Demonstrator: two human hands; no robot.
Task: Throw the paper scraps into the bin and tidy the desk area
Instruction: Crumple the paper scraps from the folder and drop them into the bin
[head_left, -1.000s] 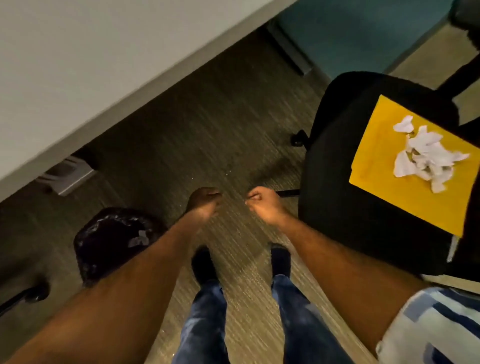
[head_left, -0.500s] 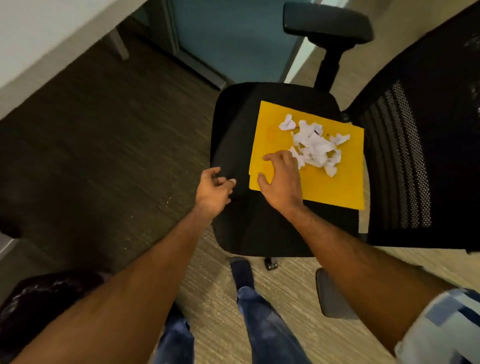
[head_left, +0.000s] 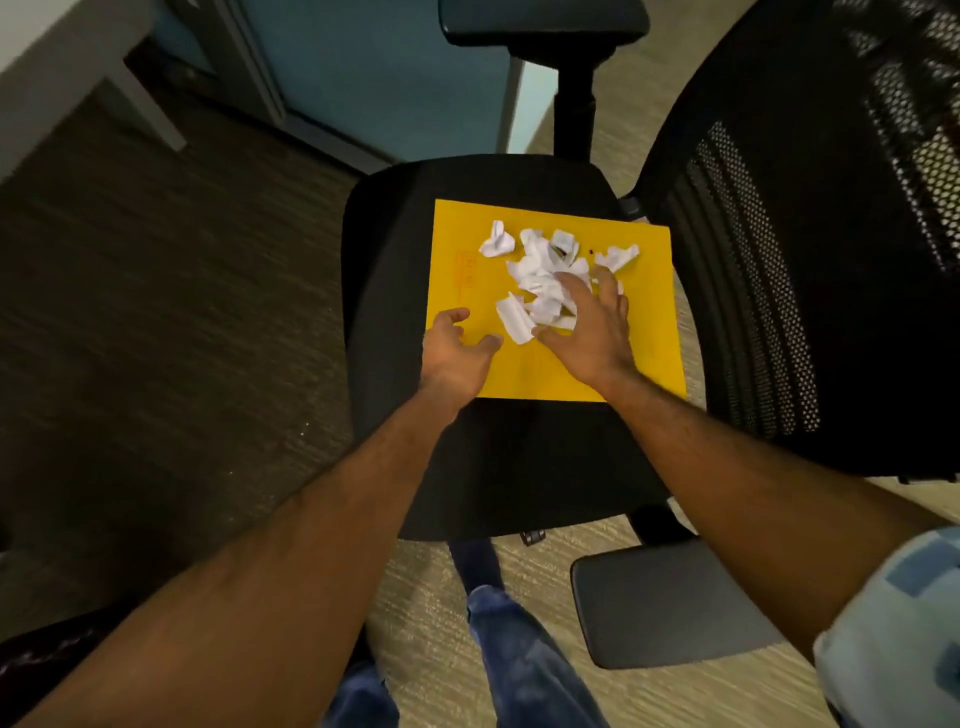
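Several white paper scraps (head_left: 540, 270) lie in a loose pile on a yellow envelope (head_left: 639, 332), which rests flat on the black seat of an office chair (head_left: 389, 260). My right hand (head_left: 589, 327) is spread with fingers apart over the near right part of the pile, touching scraps but not closed on them. My left hand (head_left: 457, 351) is open at the envelope's near left edge, thumb and fingers apart, holding nothing. A black-lined bin (head_left: 47, 654) shows only as a dark edge at the bottom left.
The chair's mesh back (head_left: 810, 260) rises on the right, with one armrest (head_left: 540, 26) at the top and another (head_left: 675, 597) near my right forearm. A white desk (head_left: 57, 62) stands at the top left beside a blue partition (head_left: 374, 78). Carpet covers the floor.
The view swung from the bin and floor to the chair. Both hands came forward onto the envelope; the right hand moved from its left edge onto the scrap pile and spread open.
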